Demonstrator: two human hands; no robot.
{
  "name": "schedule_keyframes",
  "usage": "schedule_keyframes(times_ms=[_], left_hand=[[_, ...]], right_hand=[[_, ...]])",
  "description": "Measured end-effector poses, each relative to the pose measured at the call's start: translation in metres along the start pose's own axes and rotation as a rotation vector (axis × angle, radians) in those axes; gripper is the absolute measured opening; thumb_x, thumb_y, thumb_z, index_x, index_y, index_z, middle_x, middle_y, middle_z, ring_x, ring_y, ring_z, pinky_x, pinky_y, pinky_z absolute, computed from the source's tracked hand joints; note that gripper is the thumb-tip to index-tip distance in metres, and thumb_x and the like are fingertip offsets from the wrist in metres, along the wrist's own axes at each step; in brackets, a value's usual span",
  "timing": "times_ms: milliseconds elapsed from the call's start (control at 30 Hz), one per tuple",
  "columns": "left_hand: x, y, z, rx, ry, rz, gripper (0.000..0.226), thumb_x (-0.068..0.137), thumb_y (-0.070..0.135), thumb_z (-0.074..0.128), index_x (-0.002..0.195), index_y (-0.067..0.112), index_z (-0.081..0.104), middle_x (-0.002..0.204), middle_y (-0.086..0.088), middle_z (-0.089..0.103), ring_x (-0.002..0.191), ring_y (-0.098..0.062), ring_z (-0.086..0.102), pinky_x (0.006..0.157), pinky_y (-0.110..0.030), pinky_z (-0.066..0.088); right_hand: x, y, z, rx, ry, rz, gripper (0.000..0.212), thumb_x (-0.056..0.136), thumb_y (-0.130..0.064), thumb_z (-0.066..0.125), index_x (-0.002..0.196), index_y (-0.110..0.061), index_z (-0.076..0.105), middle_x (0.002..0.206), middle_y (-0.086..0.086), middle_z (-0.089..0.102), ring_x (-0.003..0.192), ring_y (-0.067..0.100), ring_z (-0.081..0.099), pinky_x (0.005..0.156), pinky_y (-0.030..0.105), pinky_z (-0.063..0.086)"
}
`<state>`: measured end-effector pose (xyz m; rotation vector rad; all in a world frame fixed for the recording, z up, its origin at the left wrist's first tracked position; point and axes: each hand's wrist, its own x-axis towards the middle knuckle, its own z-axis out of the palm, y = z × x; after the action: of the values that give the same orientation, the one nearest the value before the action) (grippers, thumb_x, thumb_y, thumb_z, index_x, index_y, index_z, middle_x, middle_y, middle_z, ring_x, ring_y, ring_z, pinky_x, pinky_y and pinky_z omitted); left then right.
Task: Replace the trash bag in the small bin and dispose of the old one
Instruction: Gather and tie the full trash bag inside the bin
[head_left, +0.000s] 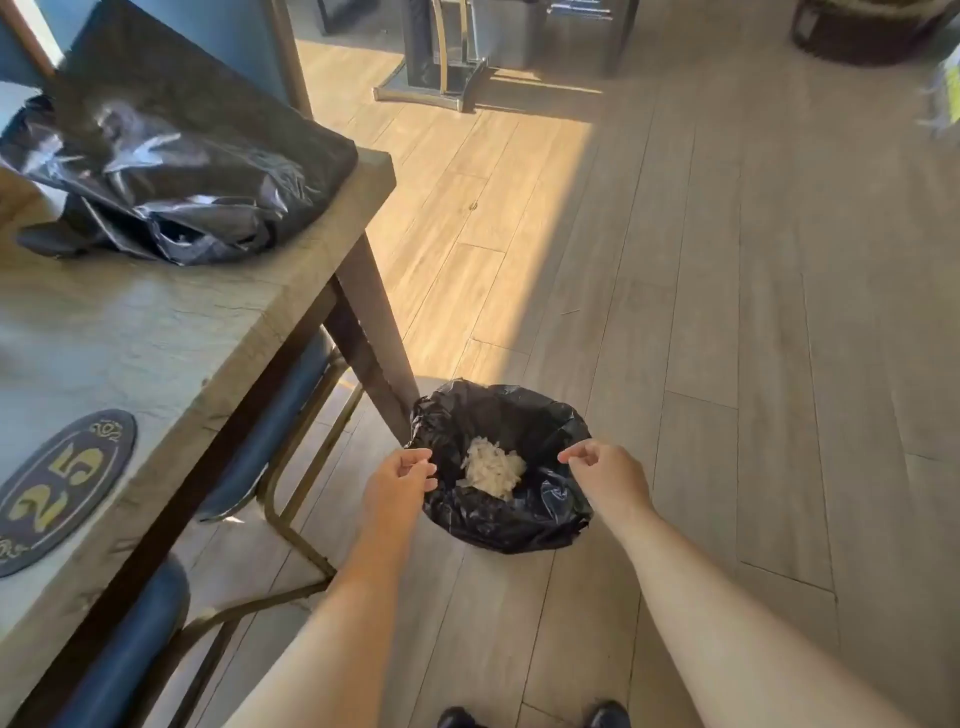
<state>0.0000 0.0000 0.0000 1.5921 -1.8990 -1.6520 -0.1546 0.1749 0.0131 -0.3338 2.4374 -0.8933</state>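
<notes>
Head view. A small bin (501, 467) stands on the wooden floor (701, 312), lined with a glossy black trash bag (540, 519) whose crumpled edge folds outward over the rim and hides the bin's wall. Inside the bag, between the two hands, lies a pale, crumpled wad of waste (491, 470).

The left hand (400, 480) is at the bag's left rim, fingers curled loosely with thumb and fingertips close together; whether they pinch the plastic cannot be told. The right hand (602, 470) is over the right rim, fingers likewise half-curled and nearly pinched, with no plastic visibly held. Both forearms reach down from the bottom of the frame.

Beyond and to the left of the left hand, a desk (182, 332) carries a second black bag (171, 182), flattened and wrinkled, well apart from the bin. Nearer on the desk lies an oval plaque (62, 491) marked 25. Blue-seated chairs (270, 431) stand tucked beneath the desk, beside the left forearm.
</notes>
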Motion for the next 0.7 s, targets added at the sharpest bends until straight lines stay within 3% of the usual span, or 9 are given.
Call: schedule_keyframes(times_ms=[67, 133, 200, 233, 300, 433, 533, 600, 700], left_hand=[[0.022, -0.013, 0.014, 0.044, 0.048, 0.011, 0.013, 0.099, 0.024, 0.053, 0.105, 0.025, 0.064, 0.107, 0.005, 0.067, 0.094, -0.008, 0.063, 0.089, -0.028, 0.053], [0.047, -0.032, 0.029, 0.106, 0.104, 0.028, 0.017, 0.099, 0.025, 0.053, 0.109, 0.024, 0.067, 0.111, 0.006, 0.066, 0.096, -0.008, 0.059, 0.076, -0.017, 0.048], [0.073, -0.047, 0.045, 0.188, 0.151, 0.063, 0.021, 0.099, 0.024, 0.053, 0.113, 0.023, 0.068, 0.116, 0.004, 0.065, 0.097, -0.009, 0.056, 0.068, -0.010, 0.040], [0.086, -0.055, 0.052, 0.223, 0.178, 0.092, 0.021, 0.099, 0.022, 0.053, 0.114, 0.022, 0.068, 0.120, 0.001, 0.063, 0.100, -0.011, 0.055, 0.071, -0.010, 0.040], [0.111, -0.072, 0.068, 0.290, 0.232, 0.143, 0.023, 0.098, 0.018, 0.054, 0.118, 0.021, 0.065, 0.129, -0.004, 0.055, 0.110, -0.018, 0.054, 0.085, -0.018, 0.041], [0.149, -0.098, 0.094, 0.298, 0.362, 0.157, 0.038, 0.096, 0.024, 0.057, 0.133, 0.019, 0.049, 0.140, -0.008, 0.042, 0.125, -0.026, 0.048, 0.102, -0.037, 0.045], [0.165, -0.117, 0.104, 0.259, 0.406, 0.128, 0.049, 0.098, 0.037, 0.051, 0.142, 0.019, 0.040, 0.147, -0.008, 0.039, 0.131, -0.029, 0.045, 0.105, -0.043, 0.042], [0.174, -0.129, 0.108, 0.261, 0.426, 0.055, 0.053, 0.099, 0.046, 0.044, 0.144, 0.019, 0.037, 0.146, -0.008, 0.044, 0.130, -0.032, 0.047, 0.106, -0.049, 0.042], [0.186, -0.142, 0.109, 0.313, 0.461, 0.040, 0.050, 0.099, 0.052, 0.036, 0.135, 0.019, 0.046, 0.133, -0.007, 0.057, 0.117, -0.032, 0.056, 0.102, -0.056, 0.044]], right_hand=[[0.020, 0.014, 0.014, -0.003, 0.019, -0.017, 0.024, 0.097, -0.015, 0.049, 0.100, -0.020, 0.072, 0.097, -0.002, 0.070, 0.078, 0.008, 0.058, 0.061, 0.014, 0.042], [0.047, 0.031, 0.032, -0.009, 0.037, -0.039, 0.024, 0.096, -0.011, 0.049, 0.102, -0.016, 0.072, 0.095, -0.002, 0.068, 0.083, 0.010, 0.059, 0.062, 0.011, 0.041], [0.077, 0.048, 0.053, -0.018, 0.091, -0.054, 0.023, 0.095, -0.011, 0.052, 0.101, -0.019, 0.072, 0.100, 0.002, 0.068, 0.087, 0.015, 0.062, 0.071, 0.019, 0.051], [0.092, 0.058, 0.063, -0.031, 0.128, -0.064, 0.022, 0.095, -0.012, 0.053, 0.101, -0.021, 0.073, 0.104, 0.004, 0.067, 0.092, 0.017, 0.062, 0.079, 0.026, 0.054], [0.116, 0.075, 0.082, -0.071, 0.187, -0.082, 0.022, 0.095, -0.013, 0.054, 0.105, -0.023, 0.071, 0.111, 0.007, 0.060, 0.101, 0.019, 0.055, 0.087, 0.026, 0.050], [0.154, 0.104, 0.109, -0.093, 0.283, -0.083, 0.033, 0.094, -0.017, 0.057, 0.127, -0.023, 0.058, 0.124, 0.008, 0.049, 0.111, 0.021, 0.049, 0.082, 0.022, 0.042], [0.170, 0.121, 0.124, -0.050, 0.309, -0.050, 0.044, 0.095, -0.028, 0.057, 0.137, -0.020, 0.047, 0.132, 0.012, 0.046, 0.112, 0.027, 0.055, 0.085, 0.030, 0.050], [0.177, 0.129, 0.128, 0.023, 0.310, -0.010, 0.047, 0.098, -0.034, 0.052, 0.140, -0.016, 0.043, 0.136, 0.014, 0.045, 0.114, 0.030, 0.056, 0.085, 0.032, 0.047], [0.185, 0.137, 0.129, -0.001, 0.259, 0.095, 0.053, 0.102, -0.045, 0.034, 0.147, -0.017, 0.034, 0.143, 0.015, 0.046, 0.125, 0.035, 0.051, 0.102, 0.045, 0.041]])
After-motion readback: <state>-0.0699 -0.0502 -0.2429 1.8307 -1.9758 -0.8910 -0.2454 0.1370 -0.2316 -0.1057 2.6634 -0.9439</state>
